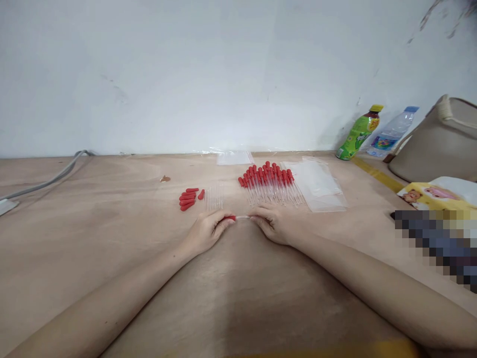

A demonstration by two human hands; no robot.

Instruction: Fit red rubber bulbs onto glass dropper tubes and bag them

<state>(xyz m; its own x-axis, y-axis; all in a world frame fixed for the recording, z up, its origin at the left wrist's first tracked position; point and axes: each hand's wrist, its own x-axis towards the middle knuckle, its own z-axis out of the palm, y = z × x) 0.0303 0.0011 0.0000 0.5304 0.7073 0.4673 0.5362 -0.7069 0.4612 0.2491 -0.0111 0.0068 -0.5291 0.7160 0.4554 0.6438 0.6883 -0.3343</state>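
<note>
My left hand pinches a red rubber dropper bulb, most of it covered by the fingers. A clear glass dropper tube runs level from the bulb's mouth to my right hand, whose fingers are closed round its other end. Beyond my left hand lie several loose red bulbs and a row of bare glass tubes. Past my right hand is a pile of droppers with red bulbs on their tubes, bulbs pointing toward the wall.
Clear plastic bags lie right of the pile. A green-labelled bottle, a water bottle and a beige bag stand at right. Nearer are a yellow printed packet and a blurred-out dark item. A grey cable crosses far left.
</note>
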